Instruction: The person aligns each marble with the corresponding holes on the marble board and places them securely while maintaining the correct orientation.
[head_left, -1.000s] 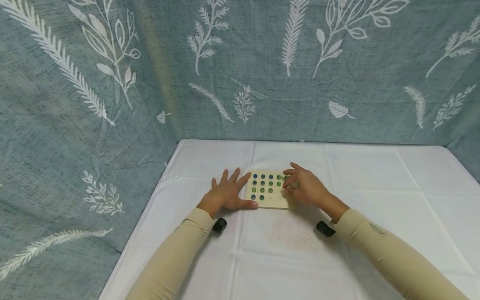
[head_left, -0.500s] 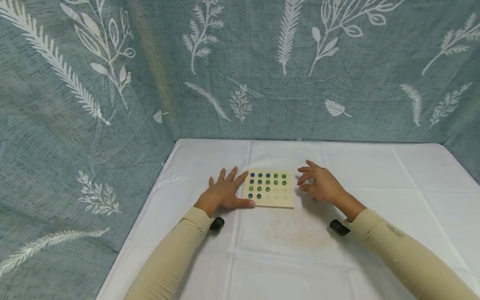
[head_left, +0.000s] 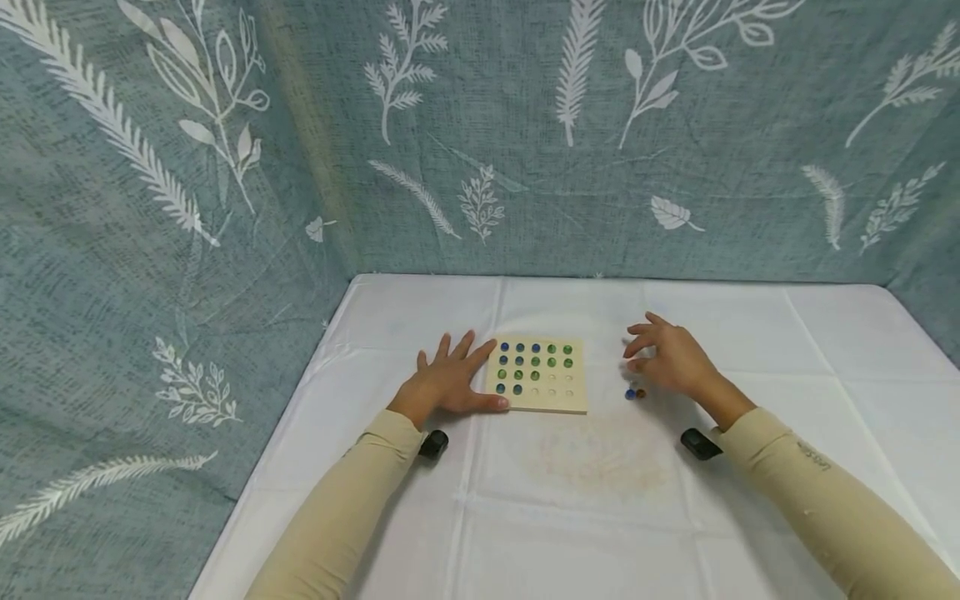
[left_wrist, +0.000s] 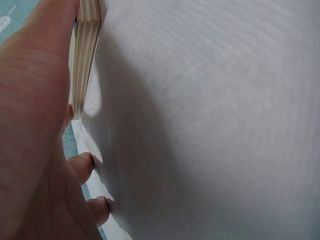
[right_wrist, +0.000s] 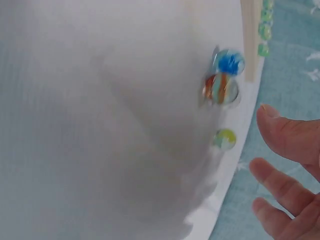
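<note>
Left hand (head_left: 448, 385) lies flat, fingers spread, pressed against the wooden board's (head_left: 537, 402) left edge mid-table. Right hand (head_left: 670, 358) hovers relaxed and loose, holding nothing, just past the loose marbles (head_left: 634, 393) beside the board.

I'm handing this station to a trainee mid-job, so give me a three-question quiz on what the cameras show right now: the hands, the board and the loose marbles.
1. True or false: the left hand rests flat on the white cloth, its thumb against the wooden board.
2. Which colours fill the board's holes? A) red and yellow B) blue and green C) all orange
3. How many loose marbles does the right wrist view show on the cloth beside the right hand, and what colours?

Key
1. True.
2. B; several near-right holes are unfilled.
3. Three: a blue marble, an orange-striped marble and a yellow-green marble. The hand holds none of them.
</note>
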